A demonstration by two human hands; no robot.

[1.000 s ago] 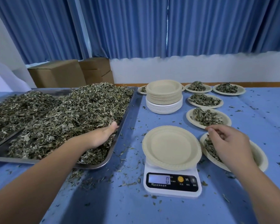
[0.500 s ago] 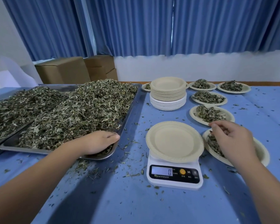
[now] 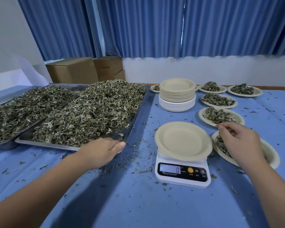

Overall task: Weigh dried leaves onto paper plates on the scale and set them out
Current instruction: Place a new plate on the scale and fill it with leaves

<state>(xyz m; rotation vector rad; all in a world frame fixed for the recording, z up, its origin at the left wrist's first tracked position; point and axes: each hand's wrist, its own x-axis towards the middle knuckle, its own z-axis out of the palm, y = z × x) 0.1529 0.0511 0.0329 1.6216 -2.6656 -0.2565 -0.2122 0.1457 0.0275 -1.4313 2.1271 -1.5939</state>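
A white digital scale (image 3: pixel 182 177) reads 0 and carries an empty beige paper plate (image 3: pixel 183 142). Left of it, a steel tray (image 3: pixel 141 111) holds a heap of dried leaves (image 3: pixel 95 112). My left hand (image 3: pixel 102 152) lies palm down over the tray's near right corner, fingers curled under around a handful that is mostly hidden. My right hand (image 3: pixel 240 142) hovers over the near filled plate (image 3: pixel 273 155) right of the scale, fingers curled at its far-left rim over the leaves. Its grip is hidden.
A stack of paper plates (image 3: pixel 177 94) stands behind the scale. Several filled plates (image 3: pixel 220 116) lie at the back right. A second leaf tray (image 3: pixel 0 143) sits far left, cardboard boxes (image 3: pixel 72 69) behind. Leaf crumbs dot the blue tablecloth (image 3: pixel 138 203).
My left hand has drawn back out of the leaf heap to the tray's near corner. My right hand stays over the near plate. The view has tilted upward.
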